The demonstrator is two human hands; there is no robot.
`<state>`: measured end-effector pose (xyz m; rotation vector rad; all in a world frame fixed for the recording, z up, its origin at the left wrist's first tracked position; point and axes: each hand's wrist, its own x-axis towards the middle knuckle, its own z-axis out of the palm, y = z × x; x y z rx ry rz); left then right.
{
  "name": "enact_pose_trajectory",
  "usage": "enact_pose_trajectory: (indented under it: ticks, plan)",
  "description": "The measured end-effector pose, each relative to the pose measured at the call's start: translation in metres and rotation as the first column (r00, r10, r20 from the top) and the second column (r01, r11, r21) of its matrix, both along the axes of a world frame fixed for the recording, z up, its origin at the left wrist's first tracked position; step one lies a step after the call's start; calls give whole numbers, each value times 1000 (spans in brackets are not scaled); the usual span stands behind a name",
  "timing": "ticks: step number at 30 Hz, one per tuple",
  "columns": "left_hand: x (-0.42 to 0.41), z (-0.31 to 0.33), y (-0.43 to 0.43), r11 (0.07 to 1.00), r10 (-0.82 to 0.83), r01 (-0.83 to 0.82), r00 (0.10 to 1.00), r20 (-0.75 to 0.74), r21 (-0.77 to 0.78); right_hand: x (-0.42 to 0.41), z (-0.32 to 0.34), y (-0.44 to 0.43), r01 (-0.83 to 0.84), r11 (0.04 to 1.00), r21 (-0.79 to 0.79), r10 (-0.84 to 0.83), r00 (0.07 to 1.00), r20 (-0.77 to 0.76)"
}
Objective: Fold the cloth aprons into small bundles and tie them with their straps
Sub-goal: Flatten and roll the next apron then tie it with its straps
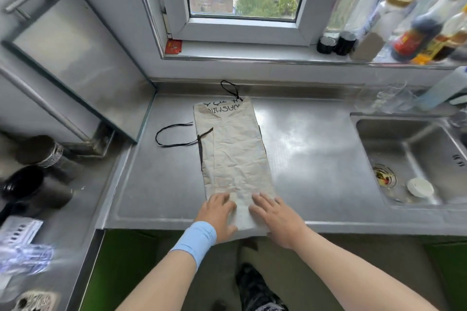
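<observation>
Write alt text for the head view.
Left hand and right hand rest flat on the near end of a beige apron, folded into a long strip on a steel counter. Black straps trail left; a sink sits right.

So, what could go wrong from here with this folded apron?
The apron overhangs the counter at its near end; it may slip off if the left hand and right hand lift. The side strap lies loose to the left and could get trapped inside the roll.
</observation>
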<state>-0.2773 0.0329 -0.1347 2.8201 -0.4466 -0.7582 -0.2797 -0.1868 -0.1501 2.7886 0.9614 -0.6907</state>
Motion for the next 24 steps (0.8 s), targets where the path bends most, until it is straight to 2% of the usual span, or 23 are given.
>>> enact_pose_trajectory:
  ticks: [3, 6, 8, 11, 15, 17, 19, 21, 23, 24]
  plan:
    - [-11, 5, -1, 1000, -3, 3, 1000, -6, -19, 0, 6, -1, 102, 987, 122, -99, 995, -26]
    - [-17, 10, -2, 999, -8, 8, 1000, -11, -34, -3, 12, 0, 160, 971, 176, -156, 987, -37]
    - [-18, 14, -3, 999, 9, -11, 998, -61, -35, -2, 19, 1, 284, 932, 226, -268, 958, -99]
    - [-9, 31, -3, 997, 61, -67, 985, -161, -32, 13, 47, 2, 505, 815, 284, -426, 854, -298]
    - [24, 68, -3, 1000, 7, -5, 925, -380, 8, 49, 92, -3, 648, 710, 276, -435, 712, -551]
    - [45, 83, -2, 999, 35, -35, 914, -405, 6, 67, 103, -8, 702, 659, 271, -439, 651, -619]
    - [68, 90, 2, 992, 107, -123, 936, -335, -27, 86, 109, -11, 719, 623, 308, -477, 662, -578]
    - [91, 90, 7, 968, 214, -236, 952, -219, -82, 104, 111, -13, 701, 612, 366, -549, 710, -442]
    - [109, 87, 9, 935, 313, -316, 949, -43, -160, 123, 110, -13, 693, 601, 399, -632, 717, -293]
    - [115, 85, 7, 922, 353, -333, 932, 79, -196, 133, 106, -12, 717, 552, 426, -674, 684, -278]
